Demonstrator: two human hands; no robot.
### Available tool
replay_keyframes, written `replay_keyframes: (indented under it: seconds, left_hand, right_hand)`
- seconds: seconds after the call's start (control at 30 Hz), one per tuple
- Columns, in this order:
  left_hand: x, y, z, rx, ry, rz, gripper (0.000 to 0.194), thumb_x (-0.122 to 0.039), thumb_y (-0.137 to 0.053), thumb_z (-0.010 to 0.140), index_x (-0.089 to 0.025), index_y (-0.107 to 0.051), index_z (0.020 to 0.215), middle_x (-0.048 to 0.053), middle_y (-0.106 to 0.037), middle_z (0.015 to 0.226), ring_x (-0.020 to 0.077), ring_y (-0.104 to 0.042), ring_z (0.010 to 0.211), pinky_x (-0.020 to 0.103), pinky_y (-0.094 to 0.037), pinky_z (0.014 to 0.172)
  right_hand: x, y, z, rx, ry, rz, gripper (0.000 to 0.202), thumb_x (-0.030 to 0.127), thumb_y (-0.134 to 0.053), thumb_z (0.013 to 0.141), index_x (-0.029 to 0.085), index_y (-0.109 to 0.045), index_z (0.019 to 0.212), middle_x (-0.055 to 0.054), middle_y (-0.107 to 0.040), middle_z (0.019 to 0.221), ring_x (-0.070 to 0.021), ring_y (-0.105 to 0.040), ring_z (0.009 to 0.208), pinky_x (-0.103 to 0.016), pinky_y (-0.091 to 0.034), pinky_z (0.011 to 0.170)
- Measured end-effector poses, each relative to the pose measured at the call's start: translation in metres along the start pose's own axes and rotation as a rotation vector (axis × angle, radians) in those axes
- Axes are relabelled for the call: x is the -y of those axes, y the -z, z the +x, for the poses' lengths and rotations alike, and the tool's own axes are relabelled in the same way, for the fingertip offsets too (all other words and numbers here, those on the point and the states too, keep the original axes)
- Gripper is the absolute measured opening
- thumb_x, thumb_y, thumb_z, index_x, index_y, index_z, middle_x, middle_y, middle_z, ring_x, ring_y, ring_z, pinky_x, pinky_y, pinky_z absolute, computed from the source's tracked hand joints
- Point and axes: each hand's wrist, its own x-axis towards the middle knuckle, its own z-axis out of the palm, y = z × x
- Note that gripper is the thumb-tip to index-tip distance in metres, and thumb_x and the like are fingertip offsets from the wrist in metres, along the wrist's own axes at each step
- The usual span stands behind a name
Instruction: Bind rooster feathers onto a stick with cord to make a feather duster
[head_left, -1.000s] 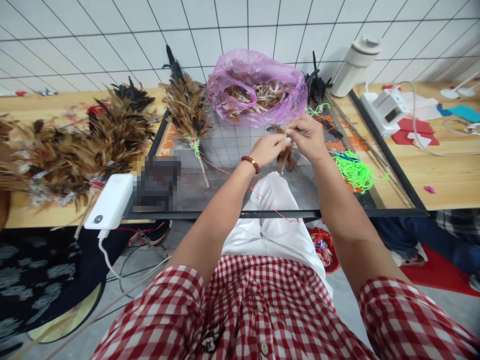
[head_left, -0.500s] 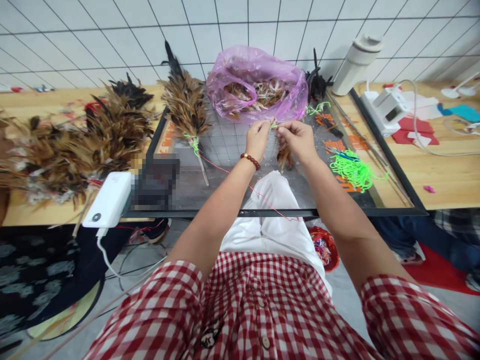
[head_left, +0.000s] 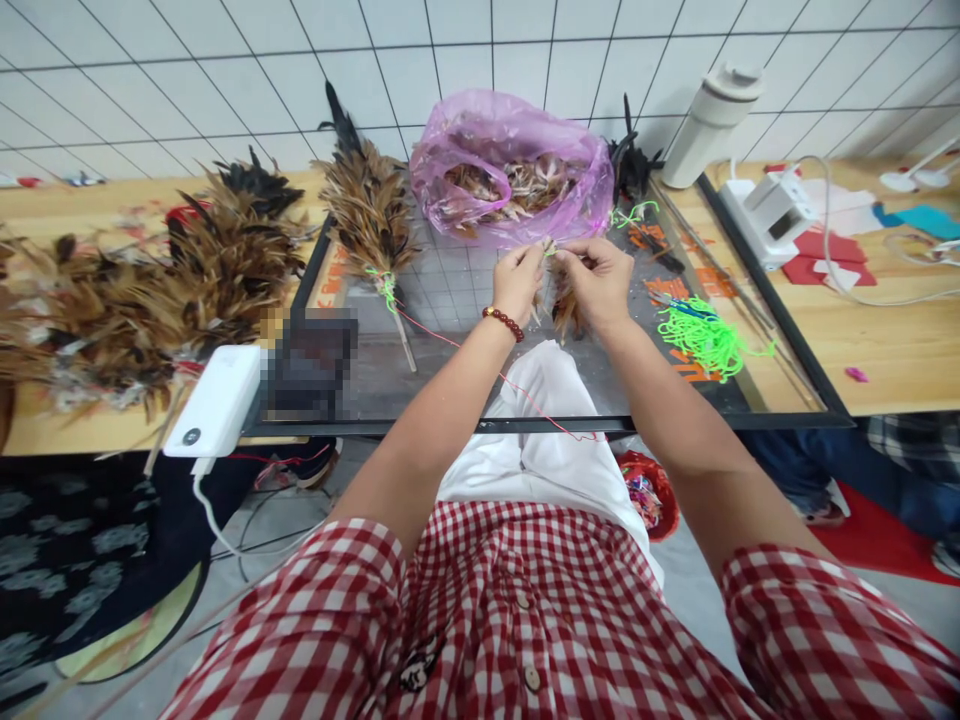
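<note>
My left hand (head_left: 516, 287) and my right hand (head_left: 602, 283) meet in front of a pink plastic bag (head_left: 442, 125). Both are closed, fingertips pinching the quill ends of a small bunch of brown feathers (head_left: 567, 312) that hangs below them. A bit of green string shows at the pinched ends; its exact wrap is too small to make out. Inside the bag lie more loose brown feathers (head_left: 540, 187). Left of my hands, a feather duster (head_left: 371, 215) rests with its stick toward me, green string tied at its neck.
A pile of brown feathers (head_left: 217, 250) and a white power bank (head_left: 214, 400) are at left. At right are green strings (head_left: 705, 335), thin sticks (head_left: 724, 260), a white power strip (head_left: 750, 220) and an upright tumbler (head_left: 701, 130). The black frame (head_left: 675, 421) borders the work surface.
My fingers have shifted slightly at the bunch's pinched ends, and more of the feathers shows beneath both hands. The surrounding things stay where they were.
</note>
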Motion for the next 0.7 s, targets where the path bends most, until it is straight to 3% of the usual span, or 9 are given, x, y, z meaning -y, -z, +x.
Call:
replay_keyframes:
  seconds: [0.2, 0.3, 0.4, 0.57, 0.7]
  left_hand:
    - [-0.006, 0.009, 0.006, 0.128, 0.039, -0.024, 0.031, -0.040, -0.055, 0.103, -0.020, -0.054, 0.080, -0.004, -0.048, 0.065, 0.0064, -0.053, 0.058, 0.021, -0.043, 0.057]
    - [-0.007, 0.012, 0.006, 0.207, 0.046, -0.016, 0.031, -0.038, -0.049, 0.103, -0.019, -0.055, 0.080, 0.000, -0.056, 0.071, 0.0107, -0.062, 0.070, 0.025, -0.052, 0.067]
    - [-0.003, 0.011, 0.005, 0.283, 0.025, 0.056, 0.032, -0.034, -0.052, 0.100, -0.020, -0.049, 0.071, 0.002, -0.057, 0.072, 0.0116, -0.060, 0.072, 0.026, -0.053, 0.074]
    - [-0.001, 0.010, 0.001, 0.296, -0.014, 0.256, 0.038, -0.015, -0.047, 0.094, -0.021, -0.034, 0.058, 0.000, -0.040, 0.062, 0.0117, -0.040, 0.061, 0.030, -0.040, 0.066]
    - [-0.010, 0.008, -0.006, 0.379, -0.114, 0.456, 0.039, -0.009, -0.051, 0.092, -0.021, -0.038, 0.057, 0.000, -0.042, 0.064, 0.0133, -0.039, 0.066, 0.032, -0.034, 0.068]
  right_hand:
    - [-0.002, -0.004, 0.001, 0.164, -0.202, 0.129, 0.028, 0.047, -0.072, 0.085, 0.023, -0.061, 0.076, 0.003, -0.056, 0.062, -0.0149, -0.055, 0.062, -0.029, -0.047, 0.063]
    - [-0.005, -0.002, 0.006, 0.152, -0.280, 0.235, 0.029, 0.046, -0.070, 0.086, 0.024, -0.055, 0.075, 0.003, -0.054, 0.063, -0.0140, -0.053, 0.059, -0.029, -0.047, 0.062]
    - [-0.004, 0.005, 0.013, 0.133, -0.253, 0.294, 0.030, 0.047, -0.071, 0.086, 0.024, -0.055, 0.075, 0.001, -0.056, 0.068, -0.0140, -0.053, 0.063, -0.030, -0.048, 0.065]
    - [0.001, 0.018, 0.019, 0.181, -0.109, 0.222, 0.042, 0.060, -0.079, 0.083, 0.023, -0.061, 0.076, 0.000, -0.059, 0.072, -0.0148, -0.055, 0.072, -0.031, -0.049, 0.071]
    - [0.002, 0.021, 0.019, 0.259, -0.059, 0.176, 0.045, 0.064, -0.082, 0.081, 0.022, -0.064, 0.077, 0.000, -0.060, 0.075, -0.0162, -0.058, 0.078, -0.032, -0.050, 0.075]
